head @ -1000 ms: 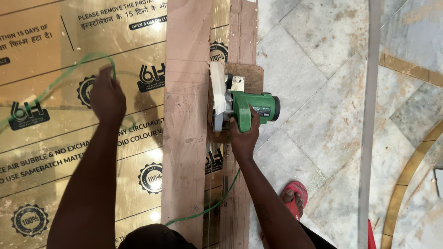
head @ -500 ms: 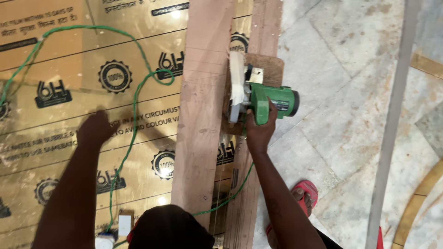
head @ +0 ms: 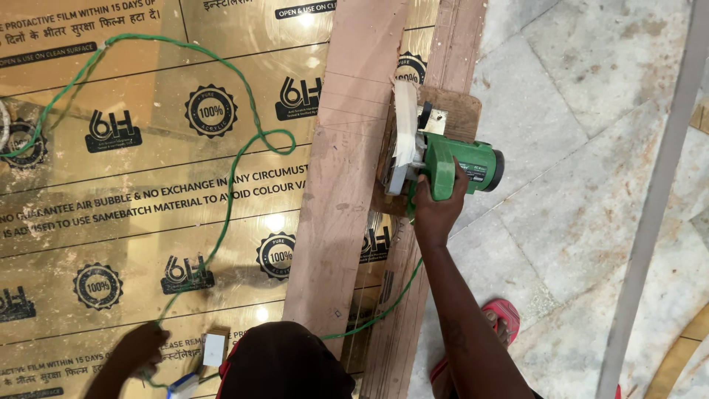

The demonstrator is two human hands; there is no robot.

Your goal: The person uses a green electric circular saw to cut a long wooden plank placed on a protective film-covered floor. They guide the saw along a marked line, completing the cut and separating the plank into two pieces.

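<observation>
Cable [head: 229, 192], green, loops across the gold sheet [head: 148, 185] into my left hand [head: 140, 349], curled loosely around it low at the near edge. Past the long wooden plank [head: 343, 185], my right hand [head: 436, 210] is clamped on the green circular saw [head: 450, 166], sitting beside that plank.

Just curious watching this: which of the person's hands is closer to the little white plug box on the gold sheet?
Left. The left hand is beside the white plug box, on the green cord. The right hand grips the green saw, farther up.
</observation>
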